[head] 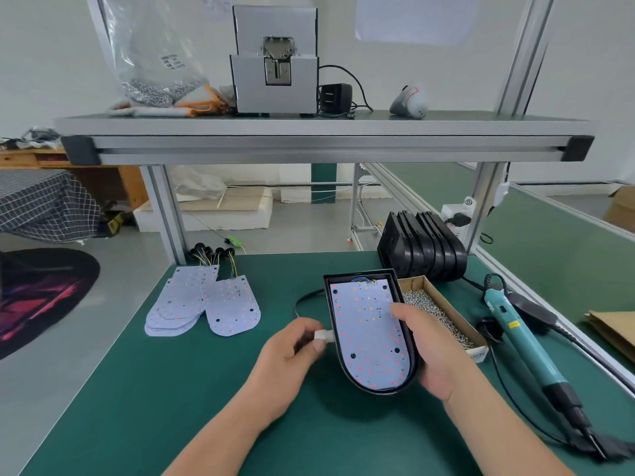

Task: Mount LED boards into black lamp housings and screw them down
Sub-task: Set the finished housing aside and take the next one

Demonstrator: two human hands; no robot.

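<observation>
A black lamp housing (411,341) lies on the green table with a white LED board (368,333) seated inside it, small red and orange LEDs dotted over the board. My right hand (426,348) grips the housing's right wall, thumb lying on the board. My left hand (292,352) pinches a white connector (323,336) at the housing's left side; a black cable (302,300) loops from there behind the housing.
Loose LED boards (202,305) with wired plugs lie at the left. A cardboard box of screws (443,312) sits right of the housing, a row of black housings (424,250) behind it. A teal electric screwdriver (522,338) lies at the right. A screw feeder (275,63) stands on the shelf.
</observation>
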